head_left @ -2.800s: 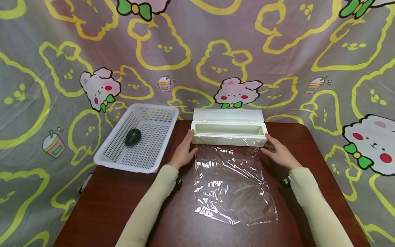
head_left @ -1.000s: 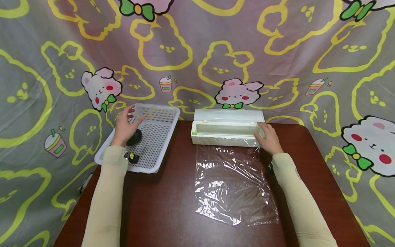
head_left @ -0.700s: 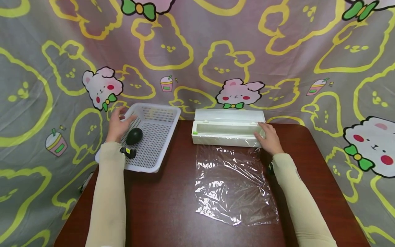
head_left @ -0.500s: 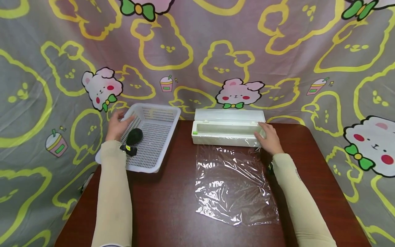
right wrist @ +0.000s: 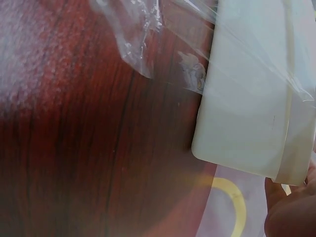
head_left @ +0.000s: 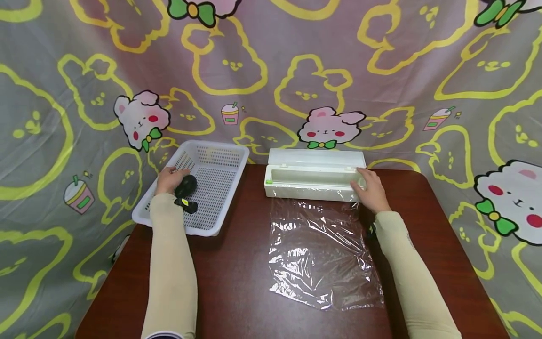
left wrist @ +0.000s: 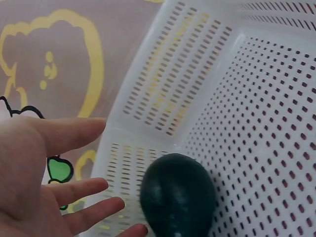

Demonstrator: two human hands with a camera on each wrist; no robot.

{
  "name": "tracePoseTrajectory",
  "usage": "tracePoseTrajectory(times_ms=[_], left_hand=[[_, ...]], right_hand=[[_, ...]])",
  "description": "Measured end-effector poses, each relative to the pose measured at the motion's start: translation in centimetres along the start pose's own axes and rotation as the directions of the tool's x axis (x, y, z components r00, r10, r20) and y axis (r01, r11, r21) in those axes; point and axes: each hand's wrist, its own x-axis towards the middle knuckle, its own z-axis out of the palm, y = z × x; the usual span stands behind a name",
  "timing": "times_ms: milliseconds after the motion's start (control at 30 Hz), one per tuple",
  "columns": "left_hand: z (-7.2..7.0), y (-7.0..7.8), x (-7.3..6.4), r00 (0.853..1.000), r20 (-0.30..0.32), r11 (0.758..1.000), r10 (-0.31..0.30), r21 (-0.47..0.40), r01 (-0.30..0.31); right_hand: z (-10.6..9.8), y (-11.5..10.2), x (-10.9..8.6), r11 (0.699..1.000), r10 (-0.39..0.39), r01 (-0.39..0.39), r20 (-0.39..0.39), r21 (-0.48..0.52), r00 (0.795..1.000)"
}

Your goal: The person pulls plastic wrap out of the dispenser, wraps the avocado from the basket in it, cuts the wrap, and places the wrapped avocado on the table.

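Nearest to the person, a clear film (head_left: 322,263) is lying wrinkled on the table (head_left: 237,282), and it is running back up to the white box. Farther on, to the left, the left hand (head_left: 167,180) is hanging over the left side of the basket (head_left: 201,231). Its fingers (left wrist: 91,215) are standing apart, the thumb well separated, and they are holding nothing. The dark green fruit (head_left: 187,185) is lying inside the basket, just to the right of these fingers; whether the closest fingertip is touching it, I cannot tell. The fruit's long axis seems to be running from near left to far right, its rounder end pointing away from the person. The left hand is clearly the nearer one; the right hand (head_left: 372,190) is resting at the right end of the white box (head_left: 305,192), thumb apart from fingers, and how firmly it is gripping I cannot tell. Behind, the lid (head_left: 315,157) is standing open before a patterned curtain (head_left: 381,28).
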Motion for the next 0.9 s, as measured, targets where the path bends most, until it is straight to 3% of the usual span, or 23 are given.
tracePoseTrajectory(times_ms=[167, 367, 533, 700, 900], left_hand=[[0.8, -0.6, 0.2, 0.999, 0.038, 1.000, -0.015, 0.017, 0.014], [1.5, -1.7, 0.6, 0.998, 0.058, 0.999, -0.027, -0.039, 0.029], [1.9, -2.0, 0.6, 0.999, 0.052, 0.997, -0.014, 0.077, 0.010], [2.0, -2.2, 0.7, 0.995, 0.091, 0.977, -0.048, 0.209, 0.028], [2.2, -2.2, 1.4, 0.992, 0.115, 0.974, -0.046, 0.226, 0.019]], right_hand=[[0.0, 0.1, -0.1, 1.000, 0.000, 0.000, -0.008, 0.001, 1.000], [0.0, 0.2, -0.1, 1.000, 0.002, -0.002, -0.008, 0.011, 1.000], [0.1, 0.3, -0.1, 1.000, 0.004, -0.004, -0.008, 0.011, 1.000], [0.1, 0.1, -0.1, 0.999, 0.021, -0.021, 0.007, 0.025, 1.000], [0.0, -0.1, 0.0, 0.999, 0.027, -0.027, 0.004, 0.029, 1.000]])
